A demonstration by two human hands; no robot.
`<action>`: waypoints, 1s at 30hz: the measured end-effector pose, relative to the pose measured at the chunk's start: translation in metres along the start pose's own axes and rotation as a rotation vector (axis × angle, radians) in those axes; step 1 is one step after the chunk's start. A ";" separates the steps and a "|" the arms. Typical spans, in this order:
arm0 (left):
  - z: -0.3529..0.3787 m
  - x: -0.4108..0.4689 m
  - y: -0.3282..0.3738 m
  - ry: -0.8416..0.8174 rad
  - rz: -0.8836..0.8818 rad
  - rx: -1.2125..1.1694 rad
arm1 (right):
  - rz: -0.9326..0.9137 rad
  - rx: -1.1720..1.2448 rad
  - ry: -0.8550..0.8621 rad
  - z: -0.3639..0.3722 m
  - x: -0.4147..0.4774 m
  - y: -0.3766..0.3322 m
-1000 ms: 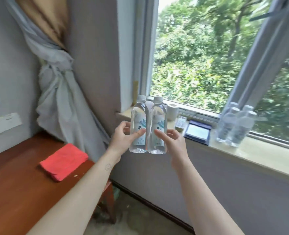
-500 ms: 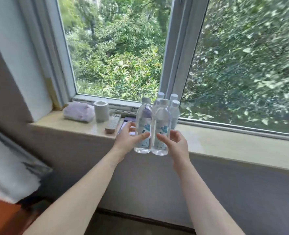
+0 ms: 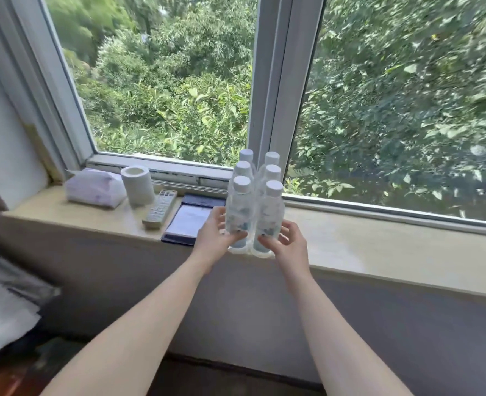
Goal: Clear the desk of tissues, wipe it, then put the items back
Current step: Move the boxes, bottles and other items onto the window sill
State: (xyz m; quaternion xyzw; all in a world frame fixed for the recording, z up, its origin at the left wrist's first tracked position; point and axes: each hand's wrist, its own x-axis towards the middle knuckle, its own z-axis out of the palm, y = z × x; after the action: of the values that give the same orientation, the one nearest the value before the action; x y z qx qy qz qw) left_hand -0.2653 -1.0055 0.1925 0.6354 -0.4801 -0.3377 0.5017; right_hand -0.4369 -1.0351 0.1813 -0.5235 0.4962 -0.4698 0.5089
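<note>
Left hand (image 3: 216,238): grip clenched round the lower half of the front-left clear plastic water bottle (image 3: 238,212) (white cap, pale blue label), thumb across its front. Right hand (image 3: 286,244): grip likewise grasping the front-right clear plastic water bottle (image 3: 270,217), thumb on the label, fingers round the outer side.

Both bottles stood upright, side by side and touching, bases at the near edge of the beige stone windowsill (image 3: 378,244). Could not tell whether they rested on it. At 12 o'clock, just behind, stood four more matching bottles (image 3: 243,170) in two rows.

At 9 o'clock of the bottles a dark blue notepad folder (image 3: 191,221) lay flat, just beside the left hand. Further toward 10 o'clock: grey remote control (image 3: 160,208), then upright white paper roll (image 3: 137,184), then soft pack of tissues (image 3: 93,188) in a lilac-white wrap, at the sill's left end. White window frame (image 3: 278,81) rose behind, with green trees (image 3: 164,95) beyond the glass.
</note>
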 end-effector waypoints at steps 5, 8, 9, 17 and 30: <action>-0.001 0.001 0.002 0.001 0.018 0.046 | -0.007 0.002 -0.027 0.002 0.005 0.003; 0.000 0.001 0.001 0.003 0.015 0.068 | -0.012 0.005 -0.044 0.002 0.007 0.005; 0.001 0.000 0.000 0.007 0.016 0.071 | -0.014 0.005 -0.048 0.002 0.007 0.005; -0.003 -0.001 -0.007 -0.047 -0.020 0.117 | -0.010 -0.107 -0.057 0.003 0.003 0.005; -0.047 -0.052 -0.015 -0.083 0.052 0.312 | 0.138 -0.358 0.007 0.031 -0.062 0.009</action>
State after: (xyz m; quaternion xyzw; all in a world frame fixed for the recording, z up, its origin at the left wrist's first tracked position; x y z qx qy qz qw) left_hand -0.2347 -0.9409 0.1883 0.6785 -0.5634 -0.2721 0.3849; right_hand -0.4108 -0.9706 0.1714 -0.5689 0.6084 -0.3399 0.4367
